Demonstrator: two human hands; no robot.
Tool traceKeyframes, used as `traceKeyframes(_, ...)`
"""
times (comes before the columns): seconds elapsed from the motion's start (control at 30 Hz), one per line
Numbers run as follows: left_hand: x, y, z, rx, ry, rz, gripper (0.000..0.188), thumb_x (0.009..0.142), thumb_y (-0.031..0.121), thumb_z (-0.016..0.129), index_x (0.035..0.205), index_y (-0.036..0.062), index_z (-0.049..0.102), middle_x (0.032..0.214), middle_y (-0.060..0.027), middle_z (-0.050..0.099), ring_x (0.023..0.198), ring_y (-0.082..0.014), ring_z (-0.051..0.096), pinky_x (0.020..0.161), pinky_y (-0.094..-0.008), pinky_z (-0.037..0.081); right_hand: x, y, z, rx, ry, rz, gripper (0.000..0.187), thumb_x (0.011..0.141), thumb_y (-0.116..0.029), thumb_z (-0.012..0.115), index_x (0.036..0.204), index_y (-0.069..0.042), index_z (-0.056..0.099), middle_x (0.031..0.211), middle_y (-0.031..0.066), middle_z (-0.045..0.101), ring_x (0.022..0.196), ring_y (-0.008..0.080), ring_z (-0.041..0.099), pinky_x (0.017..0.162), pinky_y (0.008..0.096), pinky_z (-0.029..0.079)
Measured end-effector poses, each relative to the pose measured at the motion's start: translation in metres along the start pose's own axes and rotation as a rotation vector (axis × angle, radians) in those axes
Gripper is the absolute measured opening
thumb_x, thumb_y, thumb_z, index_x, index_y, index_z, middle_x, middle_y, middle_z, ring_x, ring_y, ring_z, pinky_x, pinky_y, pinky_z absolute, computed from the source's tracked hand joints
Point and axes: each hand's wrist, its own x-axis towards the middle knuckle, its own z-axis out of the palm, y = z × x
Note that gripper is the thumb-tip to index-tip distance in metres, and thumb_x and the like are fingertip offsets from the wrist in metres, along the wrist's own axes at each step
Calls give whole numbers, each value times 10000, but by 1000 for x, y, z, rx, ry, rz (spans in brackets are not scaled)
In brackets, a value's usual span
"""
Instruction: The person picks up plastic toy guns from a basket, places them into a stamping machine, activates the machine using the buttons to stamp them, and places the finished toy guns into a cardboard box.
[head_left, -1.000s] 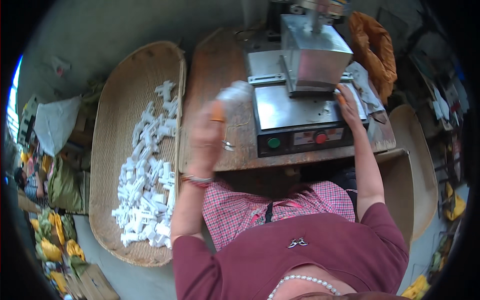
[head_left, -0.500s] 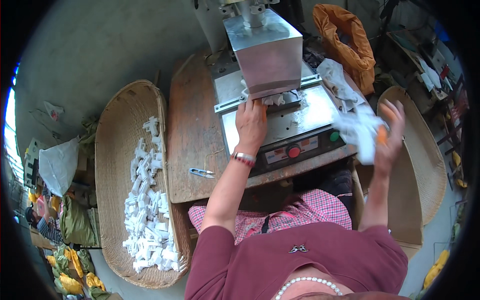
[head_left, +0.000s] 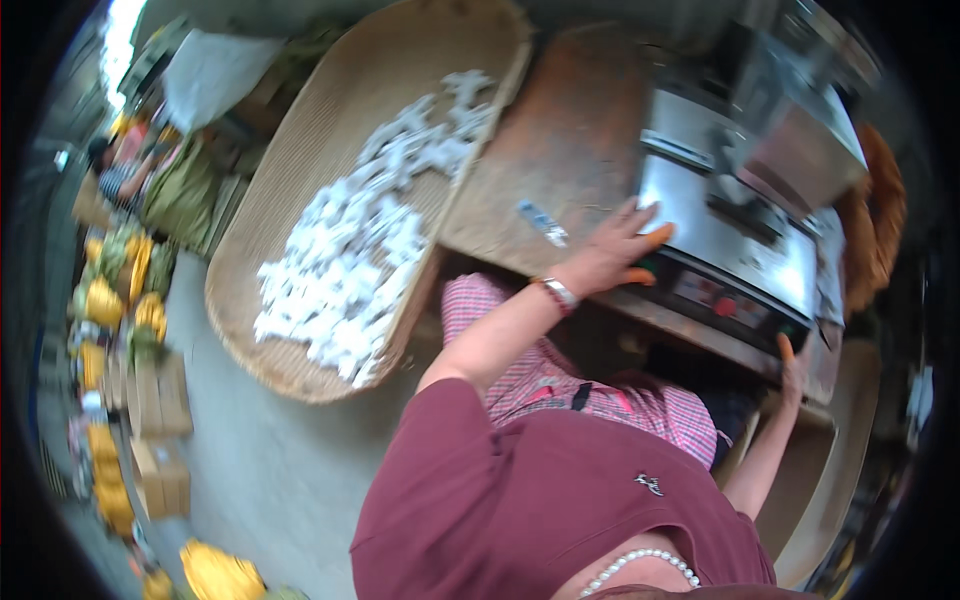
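At the left front corner of the machine [head_left: 740, 225] is my left hand [head_left: 612, 248], fingers spread and nothing in it. Orange covers sit on its thumb and a fingertip. By the machine's front right corner, next to the green button [head_left: 798, 330], my right hand [head_left: 791, 372] has an orange-covered finger stretched out. Its other fingers are poorly seen, and I cannot tell whether it touches the button. A metal box-shaped head [head_left: 805, 150] hangs over the shiny plate [head_left: 690, 205]. A red button [head_left: 725, 306] is on the front panel.
Left of the wooden table [head_left: 560, 130], a long woven basket [head_left: 255, 270] holds a heap of white plastic pieces [head_left: 345, 260]. Blue-handled thread snips [head_left: 542, 222] lie on the table. An orange sack [head_left: 880, 215] stands behind the machine; a cardboard box [head_left: 800, 455] is at lower right.
The view has swung left. My left hand has come out from under the metal head to the machine's left corner. My right hand no longer holds the blurred white thing and is at the front right corner.
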Motion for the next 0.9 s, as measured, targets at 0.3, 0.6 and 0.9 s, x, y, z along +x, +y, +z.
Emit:
traceKeyframes(0.3, -243, -190, -154, 533, 195, -1199, 292, 766, 212, 636, 982, 26, 572, 935, -194, 611, 919, -383, 583, 797, -479, 467, 8, -12, -12, 90, -71, 187, 650, 879, -340, 636, 1372, 0, 385, 1297, 129, 477, 1210, 224, 429, 1030, 315, 296)
traceKeyframes(0.6, -279, -266, -161, 459, 12, -1146, 577, 638, 103, 673, 1203, 91, 559, 1153, -226, 550, 1035, -373, 551, 921, -438, 433, 26, -119, 0, 35, 174, -65, 469, 924, -91, 517, 1373, -17, 402, 1378, 149, 438, 1311, 235, 377, 1080, 327, 271)
traceKeyframes(0.9, -19, -93, -199, 190, 431, -832, 416, 807, 413, 679, 896, 15, 592, 782, -114, 605, 718, -234, 596, 652, -382, 478, 123, -155, 62, 94, -93, -444, 271, 914, -76, 466, 1166, -19, 548, 1235, 147, 522, 1185, 297, 464, 1025, 355, 323)
